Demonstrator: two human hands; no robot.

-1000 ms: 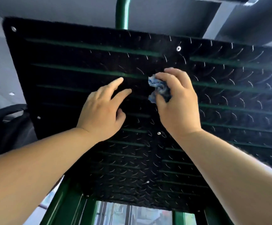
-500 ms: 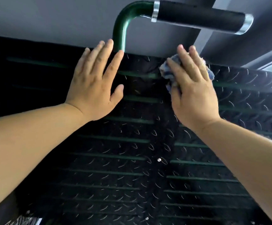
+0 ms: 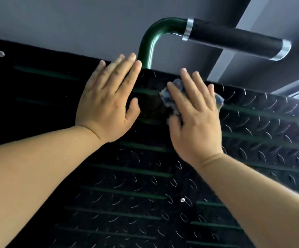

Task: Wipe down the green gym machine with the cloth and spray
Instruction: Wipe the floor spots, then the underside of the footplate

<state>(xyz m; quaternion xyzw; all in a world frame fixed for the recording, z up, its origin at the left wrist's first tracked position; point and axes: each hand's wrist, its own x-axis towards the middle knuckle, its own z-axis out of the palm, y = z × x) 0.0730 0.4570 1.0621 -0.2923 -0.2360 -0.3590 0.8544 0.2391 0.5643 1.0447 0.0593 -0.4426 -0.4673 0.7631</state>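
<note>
The machine's black diamond-tread footplate (image 3: 252, 140) with green stripes fills most of the head view. A green bent tube (image 3: 147, 43) rises behind its top edge and carries a black foam grip (image 3: 234, 39). My left hand (image 3: 107, 102) lies flat on the plate near the top edge, fingers straight, just left of the tube. My right hand (image 3: 195, 119) presses a crumpled blue cloth (image 3: 170, 99) against the plate with straight fingers; most of the cloth is hidden under the palm. No spray bottle is in view.
A grey wall (image 3: 73, 18) stands behind the machine, with a lighter grey beam (image 3: 238, 54) at the upper right. Small silver screws (image 3: 1, 54) dot the plate.
Both hands have travelled up the plate to its top edge. My right hand has gone from gripping the cloth to pressing it flat, and has slid slightly down from the edge.
</note>
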